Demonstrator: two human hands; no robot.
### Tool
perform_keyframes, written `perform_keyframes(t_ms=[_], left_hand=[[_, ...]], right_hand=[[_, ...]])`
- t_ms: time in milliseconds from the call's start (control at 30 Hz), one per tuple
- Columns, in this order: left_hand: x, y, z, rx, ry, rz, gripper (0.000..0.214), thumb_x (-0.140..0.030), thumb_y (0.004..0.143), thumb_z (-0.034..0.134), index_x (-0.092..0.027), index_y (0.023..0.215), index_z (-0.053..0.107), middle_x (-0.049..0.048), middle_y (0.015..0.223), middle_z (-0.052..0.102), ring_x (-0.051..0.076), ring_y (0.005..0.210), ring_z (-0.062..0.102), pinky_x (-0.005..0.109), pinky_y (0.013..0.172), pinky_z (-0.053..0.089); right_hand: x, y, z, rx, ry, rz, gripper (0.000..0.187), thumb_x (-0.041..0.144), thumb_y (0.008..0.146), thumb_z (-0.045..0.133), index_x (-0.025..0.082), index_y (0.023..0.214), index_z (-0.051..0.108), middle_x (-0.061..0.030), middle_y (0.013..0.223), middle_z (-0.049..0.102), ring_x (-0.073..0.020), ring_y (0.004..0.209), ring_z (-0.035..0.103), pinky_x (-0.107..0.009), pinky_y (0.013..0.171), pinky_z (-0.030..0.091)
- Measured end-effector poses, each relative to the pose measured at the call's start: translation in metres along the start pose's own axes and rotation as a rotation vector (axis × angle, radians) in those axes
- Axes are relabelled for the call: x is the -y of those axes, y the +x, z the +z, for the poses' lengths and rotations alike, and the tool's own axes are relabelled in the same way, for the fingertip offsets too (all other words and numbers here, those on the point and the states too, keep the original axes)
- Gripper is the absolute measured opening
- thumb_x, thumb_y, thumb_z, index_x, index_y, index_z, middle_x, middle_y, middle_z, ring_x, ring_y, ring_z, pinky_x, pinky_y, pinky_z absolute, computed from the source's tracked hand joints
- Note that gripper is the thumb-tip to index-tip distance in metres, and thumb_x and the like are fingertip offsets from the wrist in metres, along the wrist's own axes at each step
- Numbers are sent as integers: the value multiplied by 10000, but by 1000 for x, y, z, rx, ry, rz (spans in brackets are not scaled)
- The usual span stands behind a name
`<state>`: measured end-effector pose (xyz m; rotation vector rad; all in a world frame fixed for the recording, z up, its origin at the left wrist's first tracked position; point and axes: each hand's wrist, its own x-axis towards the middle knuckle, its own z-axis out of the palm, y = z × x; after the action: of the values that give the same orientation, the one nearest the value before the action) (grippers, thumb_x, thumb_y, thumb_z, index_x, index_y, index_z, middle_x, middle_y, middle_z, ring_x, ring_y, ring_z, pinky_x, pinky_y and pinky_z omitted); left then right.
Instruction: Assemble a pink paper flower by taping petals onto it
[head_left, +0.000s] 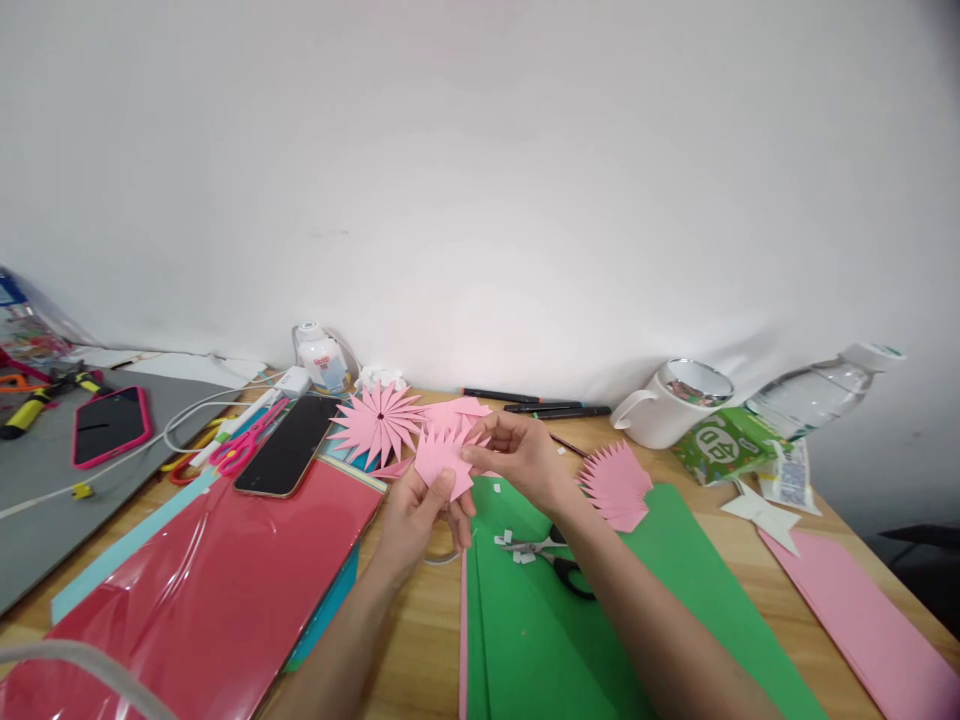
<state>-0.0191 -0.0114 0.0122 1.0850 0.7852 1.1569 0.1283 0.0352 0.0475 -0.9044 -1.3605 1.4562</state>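
My left hand (417, 512) and my right hand (517, 455) both pinch a pink fringed paper piece (442, 458) held above the desk between them. The left grips its lower edge, the right its upper right side. A finished pink paper flower (379, 420) lies just behind on the desk. Another pink fringed piece (616, 485) rests on the green paper sheet (675, 580) to the right. Black-handled scissors (555, 560) lie on the green sheet under my right forearm.
A red paper pack (217, 590) lies at the left with a phone (289, 445) and pink scissors (244, 447) beyond it. A white mug (667, 405), water bottle (814, 395), green packet (724, 445) and pink sheet (862, 610) sit at the right. Markers (540, 405) line the wall.
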Motion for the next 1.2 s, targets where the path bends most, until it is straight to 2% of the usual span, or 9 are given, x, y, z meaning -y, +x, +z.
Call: perform_keyframes(t_ms=[133, 400, 533, 833, 933, 1033, 1200], left_hand=[[-4, 1, -1, -9, 35, 7, 364, -439, 837, 545, -121, 661, 564, 17, 442, 582, 106, 337, 526, 185, 360, 385], [-10, 3, 1, -25, 127, -46, 395, -463, 783, 599, -114, 598, 587, 41, 412, 603, 118, 330, 534, 204, 394, 417], [-9, 2, 3, -73, 139, 0, 403, -472, 805, 565, -120, 611, 590, 40, 436, 611, 126, 371, 561, 212, 422, 438], [-6, 3, 4, -104, 110, -23, 436, -478, 791, 574, -140, 523, 508, -20, 332, 485, 77, 271, 433, 174, 324, 321], [-4, 3, 1, -91, 59, -38, 432, -493, 782, 582, -132, 553, 529, -12, 349, 507, 90, 271, 454, 179, 310, 328], [-4, 4, -2, -68, -17, -71, 395, -475, 776, 608, -111, 627, 568, 10, 461, 584, 91, 317, 507, 180, 335, 374], [-7, 4, -3, -59, -141, -185, 384, -483, 743, 651, -111, 788, 569, 76, 640, 685, 165, 466, 638, 227, 412, 479]], right_hand=[[-1, 0, -2, 33, 9, -6, 413, 319, 502, 845, 162, 801, 606, 38, 631, 608, -92, 553, 568, -218, 525, 458], [4, -2, 4, -69, 29, 22, 425, 307, 445, 866, 162, 723, 578, 42, 578, 603, -99, 515, 569, -231, 517, 476], [1, -2, 8, -83, 32, 12, 369, 379, 514, 832, 162, 681, 585, 28, 570, 603, -106, 518, 573, -241, 522, 485], [-9, 2, 9, -67, -50, 23, 388, 341, 463, 853, 170, 580, 525, 44, 545, 585, -83, 497, 524, -218, 493, 423], [-14, 2, 9, -26, -27, 23, 381, 361, 500, 836, 174, 629, 530, 38, 576, 593, -96, 516, 551, -233, 511, 454], [-18, 3, 8, -2, -29, 45, 391, 380, 520, 822, 178, 634, 508, 39, 567, 586, -106, 507, 565, -244, 505, 471], [-20, 3, 8, -71, -75, 75, 409, 345, 474, 845, 174, 620, 503, 35, 560, 592, -102, 492, 556, -227, 479, 447]])
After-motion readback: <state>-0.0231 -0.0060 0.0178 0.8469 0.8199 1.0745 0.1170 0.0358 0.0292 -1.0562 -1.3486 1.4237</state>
